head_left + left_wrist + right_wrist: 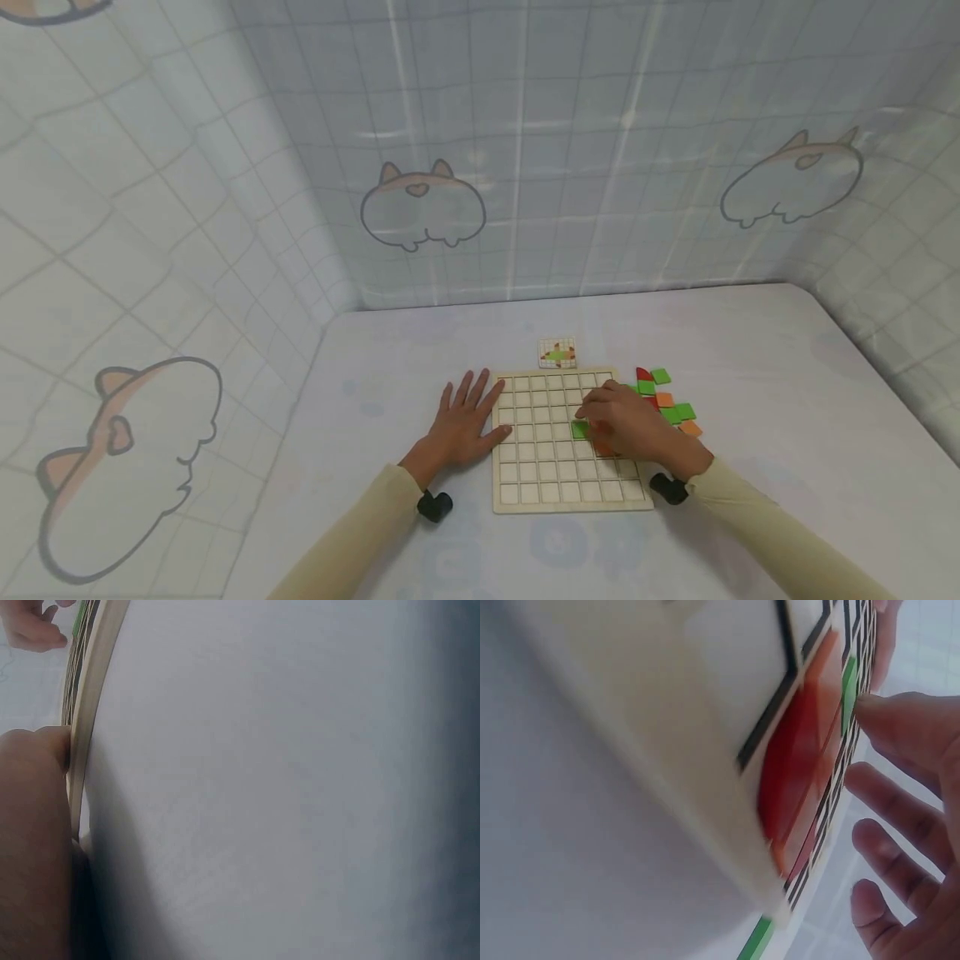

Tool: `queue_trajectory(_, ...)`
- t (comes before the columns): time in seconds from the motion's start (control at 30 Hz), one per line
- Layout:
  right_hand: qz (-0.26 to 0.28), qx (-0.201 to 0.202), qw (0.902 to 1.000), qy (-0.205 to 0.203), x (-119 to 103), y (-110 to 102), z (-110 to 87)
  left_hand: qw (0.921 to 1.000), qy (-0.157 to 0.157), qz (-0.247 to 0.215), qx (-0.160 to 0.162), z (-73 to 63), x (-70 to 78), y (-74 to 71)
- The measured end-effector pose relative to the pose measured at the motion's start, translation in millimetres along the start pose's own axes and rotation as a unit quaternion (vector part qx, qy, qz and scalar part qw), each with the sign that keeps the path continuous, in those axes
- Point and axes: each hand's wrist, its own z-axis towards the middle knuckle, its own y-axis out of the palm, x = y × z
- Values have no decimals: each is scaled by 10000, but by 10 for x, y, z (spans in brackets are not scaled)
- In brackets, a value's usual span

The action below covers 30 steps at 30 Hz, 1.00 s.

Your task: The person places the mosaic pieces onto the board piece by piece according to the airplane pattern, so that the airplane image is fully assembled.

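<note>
A square wooden grid board [534, 467] lies on the table in the head view. My left hand [463, 425] rests with spread fingers at its left edge, thumb on the rim. Over the board's right half is my right hand [628, 421]; its thumb tip is right at a green tile [848, 694] lying on the grid, and the other fingers are loosely bent. Orange tiles [823, 671] and a red rounded tile [786, 769] sit on the grid close to that hand, which partly hides them in the head view.
Loose green tiles [685, 411], orange tiles [691, 428] and red rounded pieces [643, 374] lie right of the board. A small pattern card [557, 353] lies behind it. A patterned curtain [555, 167] surrounds the white table [420, 350].
</note>
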Motion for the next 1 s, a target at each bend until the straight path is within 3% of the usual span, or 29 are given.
queue_trajectory(0.2,-67,245,9995,182,114,-35,-73,10000,-14,18,11,7,-8,10)
queue_trajectory(0.53,-489,228,9955,773,277,-142,-237,9999,69,-6,89,7,-18,30)
queue_trajectory(0.83,-880,61,9844,1522,348,-193,-296,9999,83,-43,111,4,-9,12)
queue_trajectory(1.0,-1001,181,9824,1565,397,-190,-320,9998,115,-45,139,1,-7,-2)
